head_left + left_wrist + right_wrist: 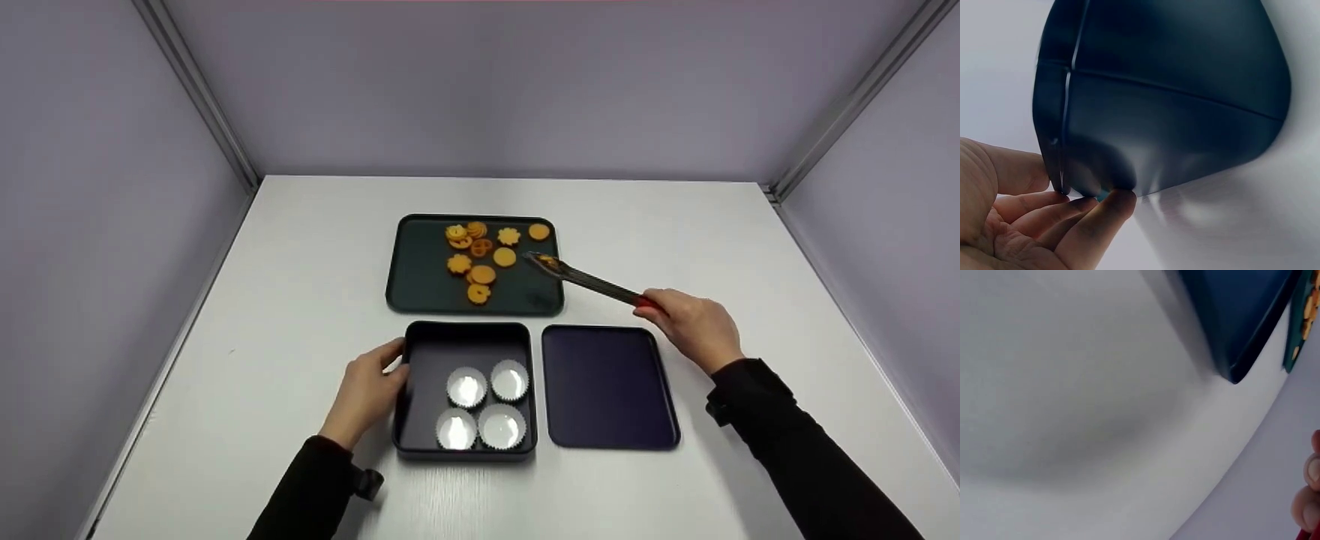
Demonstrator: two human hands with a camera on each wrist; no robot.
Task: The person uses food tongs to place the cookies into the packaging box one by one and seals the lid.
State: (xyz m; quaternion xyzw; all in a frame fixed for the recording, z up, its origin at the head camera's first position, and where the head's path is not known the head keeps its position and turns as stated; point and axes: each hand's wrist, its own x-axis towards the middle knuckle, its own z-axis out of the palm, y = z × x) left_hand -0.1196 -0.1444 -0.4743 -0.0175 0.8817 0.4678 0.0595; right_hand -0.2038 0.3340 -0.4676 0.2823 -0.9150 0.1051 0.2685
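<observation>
My right hand (697,326) grips tongs (600,285) with red on the handle. Their tips hover over the right part of a dark green tray (420,281), with an orange-yellow piece (550,262) seemingly between them. Several flat cookie-like pieces (505,257), round, flower-shaped and ring-shaped, lie on that tray. At its left wall, a dark square box (431,352) is held by my left hand (367,394), the thumb at the rim and the fingers against the outer side. Several white fluted cups (466,387) stand inside, towards the right and front.
A shallow dark lid or tray (611,386) lies flat just right of the box. The white table (300,255) is bounded by pale panels (480,90) at the back and sides. The green tray sits right behind the box.
</observation>
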